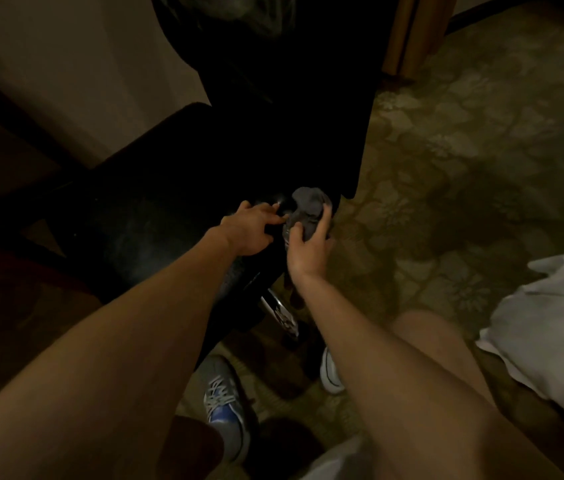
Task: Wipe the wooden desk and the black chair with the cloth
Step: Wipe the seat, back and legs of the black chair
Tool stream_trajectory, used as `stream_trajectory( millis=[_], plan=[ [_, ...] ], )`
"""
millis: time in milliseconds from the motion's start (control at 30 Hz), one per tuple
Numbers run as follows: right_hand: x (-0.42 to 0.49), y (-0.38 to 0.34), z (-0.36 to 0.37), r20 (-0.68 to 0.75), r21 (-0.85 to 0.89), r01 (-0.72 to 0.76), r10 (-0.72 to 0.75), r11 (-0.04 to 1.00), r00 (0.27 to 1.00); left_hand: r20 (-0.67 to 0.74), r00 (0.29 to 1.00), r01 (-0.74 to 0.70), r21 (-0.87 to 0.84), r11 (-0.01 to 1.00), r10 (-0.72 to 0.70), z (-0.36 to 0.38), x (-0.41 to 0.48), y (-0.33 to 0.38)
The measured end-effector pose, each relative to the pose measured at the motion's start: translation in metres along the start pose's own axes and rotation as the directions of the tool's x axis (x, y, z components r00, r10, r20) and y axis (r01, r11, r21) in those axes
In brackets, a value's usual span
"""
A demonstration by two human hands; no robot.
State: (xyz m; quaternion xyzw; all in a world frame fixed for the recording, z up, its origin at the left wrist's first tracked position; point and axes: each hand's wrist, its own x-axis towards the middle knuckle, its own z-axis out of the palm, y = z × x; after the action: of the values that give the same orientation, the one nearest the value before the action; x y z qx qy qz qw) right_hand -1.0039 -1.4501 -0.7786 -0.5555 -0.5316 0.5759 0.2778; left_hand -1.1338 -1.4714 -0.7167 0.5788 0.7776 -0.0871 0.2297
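Note:
A black chair (156, 209) fills the dim middle of the head view, its seat to the left and its tall back (291, 98) rising behind. A grey cloth (304, 209) is bunched at the seat's right rear corner. My right hand (308, 247) grips the cloth from below, fingers curled round it. My left hand (249, 226) reaches in from the left and pinches the cloth's near edge with its fingertips. A wooden desk leg (408, 36) shows at the top right; the desk top is out of view.
Patterned carpet (481, 150) spreads to the right. A white pillow or bedding (550, 323) lies at the right edge. My shoes (225, 407) stand below the chair, beside its shiny metal base (280, 313). A pale wall (66, 64) is at the upper left.

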Motion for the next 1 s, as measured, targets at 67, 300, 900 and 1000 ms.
stream_trajectory(
  millis=[67, 300, 900, 1000],
  plan=[
    [-0.029, 0.014, 0.011, -0.006, 0.037, 0.014, -0.014, 0.999, 1.0, -0.015, 1.0, -0.023, 0.024, 0.999, 0.023, 0.002, -0.002, -0.003],
    [-0.106, 0.026, 0.075, -0.136, 0.14, -0.07, 0.09, 0.988, 0.987, -0.053, 0.997, -0.058, 0.05, 0.997, 0.061, 0.012, -0.014, -0.005],
    [-0.061, 0.005, 0.024, -0.057, -0.017, -0.1, 0.099, 0.995, 0.993, -0.043, 0.998, -0.047, -0.143, 0.989, 0.041, 0.033, -0.113, -0.125],
    [-0.069, 0.002, 0.02, -0.019, -0.08, -0.107, 0.106, 0.991, 0.994, 0.054, 0.998, 0.029, -0.029, 0.999, -0.028, 0.052, -0.128, -0.118]
  ],
)
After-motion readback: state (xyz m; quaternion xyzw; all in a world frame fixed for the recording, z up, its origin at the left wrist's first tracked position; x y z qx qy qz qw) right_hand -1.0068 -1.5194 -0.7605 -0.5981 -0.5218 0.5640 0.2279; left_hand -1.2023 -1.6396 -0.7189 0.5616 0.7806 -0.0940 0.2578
